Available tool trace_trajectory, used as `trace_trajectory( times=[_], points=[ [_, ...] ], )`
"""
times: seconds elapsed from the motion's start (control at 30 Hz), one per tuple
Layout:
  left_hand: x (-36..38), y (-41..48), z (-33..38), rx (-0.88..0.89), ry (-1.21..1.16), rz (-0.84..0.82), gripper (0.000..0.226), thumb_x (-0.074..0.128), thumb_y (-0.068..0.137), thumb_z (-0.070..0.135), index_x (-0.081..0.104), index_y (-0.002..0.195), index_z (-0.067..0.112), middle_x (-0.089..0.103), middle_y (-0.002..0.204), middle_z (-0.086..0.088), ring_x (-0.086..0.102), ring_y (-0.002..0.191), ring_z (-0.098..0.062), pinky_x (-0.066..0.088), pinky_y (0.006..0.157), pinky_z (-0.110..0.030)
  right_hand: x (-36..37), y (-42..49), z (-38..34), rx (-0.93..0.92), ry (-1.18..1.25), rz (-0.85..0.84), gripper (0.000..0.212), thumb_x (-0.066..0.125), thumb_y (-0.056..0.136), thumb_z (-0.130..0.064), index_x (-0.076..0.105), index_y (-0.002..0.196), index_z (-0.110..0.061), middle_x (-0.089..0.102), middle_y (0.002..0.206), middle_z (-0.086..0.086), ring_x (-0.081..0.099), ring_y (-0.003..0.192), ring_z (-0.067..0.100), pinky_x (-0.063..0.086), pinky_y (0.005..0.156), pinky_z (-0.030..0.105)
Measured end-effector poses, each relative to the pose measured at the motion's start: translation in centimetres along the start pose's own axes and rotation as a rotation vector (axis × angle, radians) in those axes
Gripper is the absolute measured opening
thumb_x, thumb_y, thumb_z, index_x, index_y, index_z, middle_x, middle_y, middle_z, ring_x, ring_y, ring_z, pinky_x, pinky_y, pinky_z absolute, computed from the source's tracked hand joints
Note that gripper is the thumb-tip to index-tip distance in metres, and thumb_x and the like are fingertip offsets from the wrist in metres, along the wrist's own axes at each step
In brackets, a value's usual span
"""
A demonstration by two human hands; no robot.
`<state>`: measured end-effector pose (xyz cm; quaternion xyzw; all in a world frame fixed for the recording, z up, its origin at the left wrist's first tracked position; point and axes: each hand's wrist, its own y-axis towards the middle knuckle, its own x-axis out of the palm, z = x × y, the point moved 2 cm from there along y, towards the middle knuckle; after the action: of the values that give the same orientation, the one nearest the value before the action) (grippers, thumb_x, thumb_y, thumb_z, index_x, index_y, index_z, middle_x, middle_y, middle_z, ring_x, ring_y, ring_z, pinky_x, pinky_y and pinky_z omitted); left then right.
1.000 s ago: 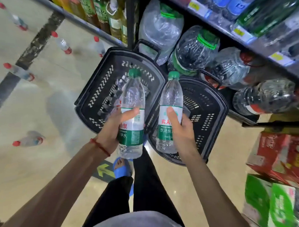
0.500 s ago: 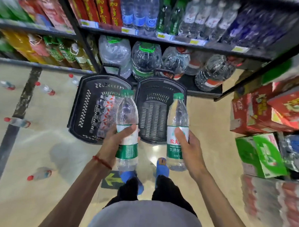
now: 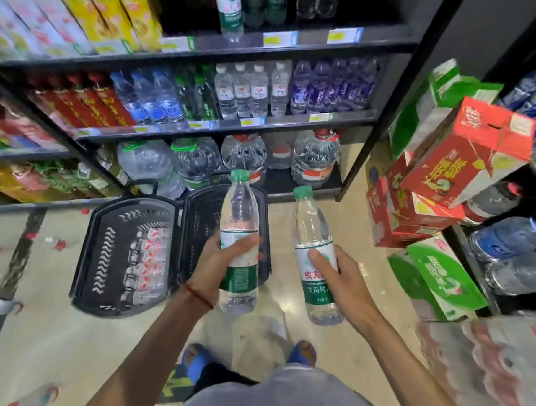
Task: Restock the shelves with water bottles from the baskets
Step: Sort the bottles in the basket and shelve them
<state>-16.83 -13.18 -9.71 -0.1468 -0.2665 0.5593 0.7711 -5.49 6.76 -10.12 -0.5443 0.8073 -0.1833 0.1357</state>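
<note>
My left hand (image 3: pixel 218 263) grips a clear water bottle (image 3: pixel 240 214) with a green cap and green label, held upright above the right basket. My right hand (image 3: pixel 341 278) grips a second green-capped water bottle (image 3: pixel 313 229) beside it. Two black baskets stand on the floor before the shelves: the left basket (image 3: pixel 104 254) holds several red-and-white labelled bottles, the right basket (image 3: pixel 203 218) is partly hidden behind my left hand. A shelf (image 3: pixel 298 40) higher up carries similar green-labelled bottles (image 3: pixel 230 11).
The middle shelf (image 3: pixel 227 126) is packed with small bottles, the bottom one with large water jugs (image 3: pixel 316 157). Red and green cartons (image 3: pixel 465 156) are stacked at right. Loose red-capped bottles (image 3: pixel 54 242) lie on the floor at left. My feet in blue sandals (image 3: pixel 193 360) stand below.
The view has tilted upward, bringing the higher shelves into sight. Both hands with their bottles have risen and spread slightly apart, away from the baskets.
</note>
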Motion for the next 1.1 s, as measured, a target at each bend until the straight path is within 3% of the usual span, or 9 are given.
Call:
trace_trajectory(
  times=[0.1,0.23,0.4,0.57,0.67,0.73,0.87,0.97,1.1],
  points=[
    [4.7,0.9,0.8,0.024,-0.003,-0.036,0.048,0.086,0.069,0.018,0.067,0.107,-0.003,0.071,0.087,-0.017,0.07,0.066,-0.024,0.059,0.058,-0.032,-4.1,1.1,-1.6,-0.016,0.023,-0.011,0.026,0.067,0.098,-0.03,0.066,0.114,-0.009,0.074,0.091,0.005,0.07,0.077,0.012,0.053,0.066,0.022],
    [8.7,3.0,2.8,0.089,0.059,-0.022,0.071,0.092,0.063,0.022,0.062,0.121,-0.006,0.073,0.091,-0.013,0.07,0.074,-0.023,0.06,0.066,-0.033,-7.8,3.2,-4.5,-0.039,0.063,-0.02,0.027,0.067,0.098,-0.026,0.065,0.119,-0.009,0.075,0.09,0.005,0.072,0.076,0.012,0.054,0.063,0.021],
    [11.4,6.9,6.6,0.174,0.095,-0.044,0.054,0.083,0.069,0.025,0.063,0.113,0.002,0.072,0.084,-0.01,0.068,0.072,-0.023,0.058,0.065,-0.033,-10.2,7.4,-9.5,-0.114,0.082,-0.039,0.044,0.087,0.081,-0.031,0.068,0.116,-0.012,0.076,0.087,0.003,0.071,0.075,0.012,0.054,0.062,0.021],
    [13.0,13.2,10.7,0.258,0.103,-0.04,0.073,0.088,0.059,0.04,0.064,0.115,-0.001,0.07,0.087,-0.012,0.067,0.071,-0.022,0.056,0.063,-0.033,-11.2,13.6,-13.8,-0.185,0.042,-0.044,0.044,0.081,0.078,-0.039,0.07,0.114,-0.015,0.076,0.098,0.015,0.071,0.08,0.018,0.058,0.067,0.027],
    [13.9,17.6,13.0,0.275,0.073,-0.057,0.068,0.088,0.064,0.037,0.064,0.116,0.001,0.07,0.09,-0.013,0.066,0.076,-0.025,0.056,0.068,-0.036,-11.3,17.8,-16.4,-0.221,0.001,-0.055,0.044,0.085,0.082,-0.037,0.069,0.117,-0.015,0.078,0.101,0.012,0.073,0.085,0.019,0.058,0.069,0.026],
    [14.3,20.4,14.7,0.263,0.08,-0.059,0.06,0.087,0.068,0.034,0.064,0.115,0.004,0.07,0.092,-0.013,0.066,0.079,-0.027,0.056,0.073,-0.04,-11.3,20.8,-18.3,-0.234,-0.044,-0.056,0.044,0.079,0.08,-0.037,0.068,0.118,-0.016,0.078,0.102,0.009,0.074,0.087,0.019,0.058,0.07,0.026],
    [15.2,25.5,18.7,0.265,0.103,-0.022,0.065,0.091,0.06,0.04,0.066,0.111,0.009,0.074,0.092,-0.011,0.069,0.082,-0.029,0.056,0.082,-0.049,-10.8,25.8,-21.7,-0.272,-0.072,-0.073,0.043,0.076,0.083,-0.039,0.067,0.119,-0.018,0.078,0.103,0.003,0.074,0.089,0.013,0.056,0.073,0.023],
    [15.9,28.3,21.6,0.291,0.153,0.085,0.062,0.093,0.063,0.029,0.065,0.115,0.011,0.077,0.092,-0.004,0.072,0.079,-0.022,0.059,0.074,-0.039,-10.4,28.7,-24.1,-0.284,-0.05,-0.108,0.032,0.07,0.091,-0.033,0.067,0.12,-0.019,0.078,0.103,0.002,0.073,0.089,0.012,0.057,0.074,0.023],
    [16.3,31.4,24.5,0.3,0.243,0.133,0.052,0.089,0.076,0.019,0.062,0.12,0.018,0.077,0.105,-0.002,0.075,0.091,-0.02,0.058,0.074,-0.034,-10.2,32.8,-26.9,-0.313,-0.058,-0.117,0.023,0.067,0.098,-0.025,0.066,0.119,-0.017,0.076,0.101,0.002,0.073,0.087,0.011,0.056,0.072,0.019]
  ],
)
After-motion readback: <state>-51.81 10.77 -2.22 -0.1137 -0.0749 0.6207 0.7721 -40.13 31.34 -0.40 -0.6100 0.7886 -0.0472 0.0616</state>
